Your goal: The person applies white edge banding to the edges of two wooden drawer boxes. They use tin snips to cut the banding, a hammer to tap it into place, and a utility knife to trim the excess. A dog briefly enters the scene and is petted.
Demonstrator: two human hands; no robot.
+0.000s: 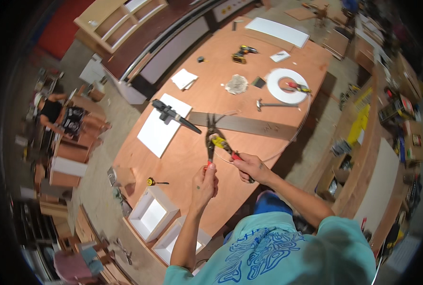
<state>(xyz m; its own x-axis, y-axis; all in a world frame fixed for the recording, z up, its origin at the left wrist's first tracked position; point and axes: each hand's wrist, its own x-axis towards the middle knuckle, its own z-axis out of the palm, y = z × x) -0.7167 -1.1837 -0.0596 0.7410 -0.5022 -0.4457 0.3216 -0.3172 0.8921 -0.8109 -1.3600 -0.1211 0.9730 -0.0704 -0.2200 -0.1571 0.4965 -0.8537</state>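
At the far left, a co-worker [54, 109] in a dark top is bent over beside some boards on the floor. Nearer, two pale open boxes [161, 211] stand by the near left edge of the wooden tabletop [173, 159], with a small yellow-and-black tool [150, 181] close by. Next comes a white panel [157, 137], a black tool [176, 115] lying across it, and folded white paper [184, 79] beyond.

In the middle, the left hand [205, 183] has its fingers wrapped around one red grip of a snips-like tool [218, 141]. The tool is held over the tabletop, its dark head pointing away from the person, above the end of a grey plank [249, 126]. The right hand [250, 167] has its fingers closed around the other red grip. Farther off lie a crumpled rag [236, 84] and a yellow-and-black drill [244, 53]. To their right are a hammer [278, 104] and a white ring-shaped roll [286, 97] bearing red-and-yellow pliers [299, 87].
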